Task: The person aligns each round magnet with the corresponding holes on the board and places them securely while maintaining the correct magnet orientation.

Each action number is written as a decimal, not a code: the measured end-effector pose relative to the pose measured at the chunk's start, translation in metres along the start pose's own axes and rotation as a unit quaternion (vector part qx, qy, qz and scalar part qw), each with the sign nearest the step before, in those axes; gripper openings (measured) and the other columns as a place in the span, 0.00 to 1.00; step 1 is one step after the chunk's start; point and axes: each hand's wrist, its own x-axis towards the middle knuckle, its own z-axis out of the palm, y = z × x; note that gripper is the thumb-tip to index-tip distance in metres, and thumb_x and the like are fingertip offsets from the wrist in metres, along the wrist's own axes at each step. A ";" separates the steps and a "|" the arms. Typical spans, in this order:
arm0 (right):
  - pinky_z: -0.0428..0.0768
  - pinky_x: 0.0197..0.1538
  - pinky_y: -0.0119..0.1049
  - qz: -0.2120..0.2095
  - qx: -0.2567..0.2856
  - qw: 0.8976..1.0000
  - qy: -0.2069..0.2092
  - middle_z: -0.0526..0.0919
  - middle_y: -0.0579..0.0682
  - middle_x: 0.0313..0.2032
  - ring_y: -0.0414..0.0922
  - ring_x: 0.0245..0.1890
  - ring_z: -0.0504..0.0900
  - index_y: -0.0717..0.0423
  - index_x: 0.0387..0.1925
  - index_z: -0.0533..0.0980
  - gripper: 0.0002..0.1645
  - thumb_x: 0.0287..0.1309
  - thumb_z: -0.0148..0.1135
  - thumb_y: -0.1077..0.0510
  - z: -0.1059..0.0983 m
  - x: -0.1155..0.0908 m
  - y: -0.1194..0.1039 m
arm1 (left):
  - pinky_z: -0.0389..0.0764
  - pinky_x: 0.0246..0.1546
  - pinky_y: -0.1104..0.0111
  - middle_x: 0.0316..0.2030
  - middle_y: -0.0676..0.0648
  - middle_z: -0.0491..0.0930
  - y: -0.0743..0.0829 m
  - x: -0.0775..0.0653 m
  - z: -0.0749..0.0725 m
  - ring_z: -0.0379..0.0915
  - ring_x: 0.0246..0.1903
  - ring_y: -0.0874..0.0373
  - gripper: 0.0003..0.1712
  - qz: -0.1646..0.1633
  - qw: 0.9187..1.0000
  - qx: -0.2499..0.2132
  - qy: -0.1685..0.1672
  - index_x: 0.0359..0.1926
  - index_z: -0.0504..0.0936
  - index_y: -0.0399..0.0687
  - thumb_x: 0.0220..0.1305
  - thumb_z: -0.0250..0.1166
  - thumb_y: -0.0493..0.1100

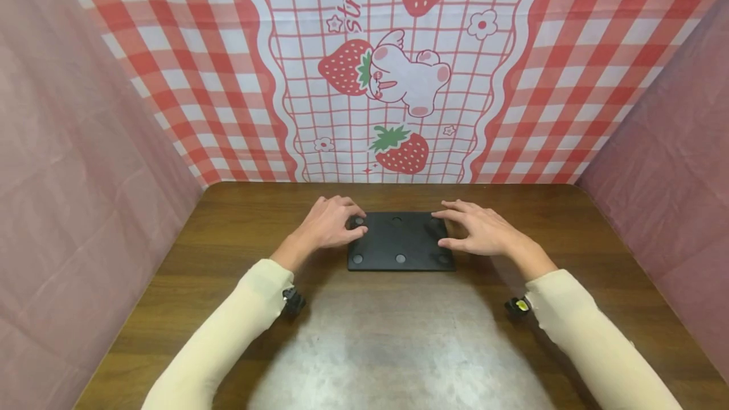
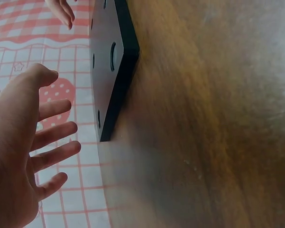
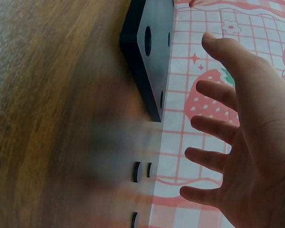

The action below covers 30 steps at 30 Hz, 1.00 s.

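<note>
A flat black rectangular board (image 1: 398, 239) lies on the table with several round spots on its face, some grey and some dark. Over its left end hovers my left hand (image 1: 329, 223), its fingers loosely bent and holding nothing. My right hand (image 1: 481, 229) is held above the right end, fingers spread, also without anything in it. Both wrist views show the hands apart from the board, whose thick edge (image 2: 125, 66) is visible in the left one. Small dark discs (image 3: 137, 172) lie beside the board in the right wrist view; the right hand hides them in the head view.
The brown wooden table (image 1: 393, 328) carries a bright glare in front of the board. Behind it hangs a red-and-white checked cloth (image 1: 364, 106) with strawberries. Pink curtains (image 1: 74, 163) stand at both sides.
</note>
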 end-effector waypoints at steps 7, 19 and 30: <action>0.69 0.75 0.83 0.000 -0.005 1.000 0.006 0.68 0.62 0.86 0.72 0.86 0.65 0.42 0.81 0.76 0.43 0.72 0.71 0.32 0.000 -0.002 0.003 | 0.79 0.65 0.48 0.72 0.44 0.85 0.007 -0.008 -0.003 0.80 0.73 0.44 0.30 0.010 1.000 -0.005 -0.004 0.70 0.88 0.58 0.75 0.70 0.65; 0.70 0.74 0.82 -0.004 -0.013 1.000 0.025 0.67 0.63 0.86 0.72 0.85 0.67 0.44 0.81 0.76 0.44 0.70 0.74 0.35 0.003 -0.009 0.013 | 0.78 0.68 0.45 0.79 0.44 0.79 0.002 -0.022 -0.004 0.77 0.77 0.42 0.34 0.019 1.000 0.002 -0.001 0.74 0.85 0.60 0.75 0.69 0.66; 0.71 0.74 0.81 0.005 -0.012 0.999 0.035 0.68 0.63 0.86 0.71 0.84 0.68 0.44 0.81 0.75 0.45 0.70 0.74 0.34 0.005 -0.019 0.023 | 0.76 0.72 0.40 0.82 0.42 0.75 -0.003 -0.034 -0.004 0.75 0.79 0.39 0.35 0.014 1.000 -0.014 -0.018 0.77 0.82 0.60 0.76 0.68 0.67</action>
